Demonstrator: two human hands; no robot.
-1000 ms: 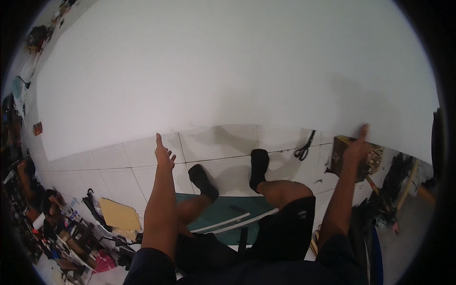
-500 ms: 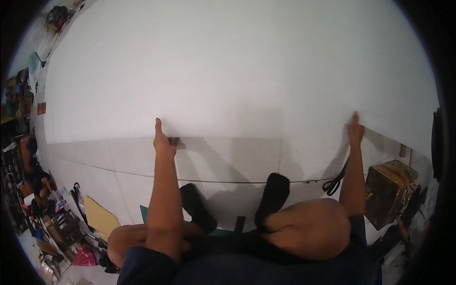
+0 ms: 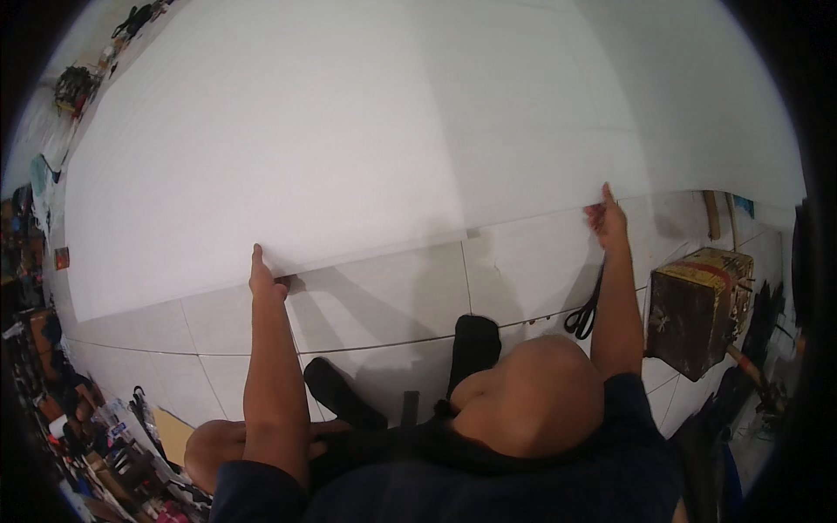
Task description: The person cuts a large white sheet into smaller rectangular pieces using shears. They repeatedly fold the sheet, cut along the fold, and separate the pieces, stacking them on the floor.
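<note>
A large thin white sheet (image 3: 288, 131) spreads across the upper view, its near edge running slantwise between my hands. On that edge my left hand (image 3: 265, 277) is closed, thumb on top and fingers curled beneath. Farther right, my right hand (image 3: 610, 220) pinches the same edge, thumb above and fingers partly showing below. A broad shaded band crosses the sheet's right half, and the edge lifts off the floor at the far right. Beside my right forearm lie scissors with black handles (image 3: 582, 321), partly hidden by the arm.
My black-socked feet (image 3: 342, 392) stand on the pale tiled floor (image 3: 384, 296) below the sheet. A worn metal box (image 3: 697, 309) sits at the right, with wooden sticks (image 3: 713, 213) behind it. Cluttered tools and boxes (image 3: 96, 436) line the left side.
The sheet's near edge now slants, lower at left and higher at right. My left hand has shifted left and nearer; my right hand appears farther left and away. The whole view has turned slightly.
</note>
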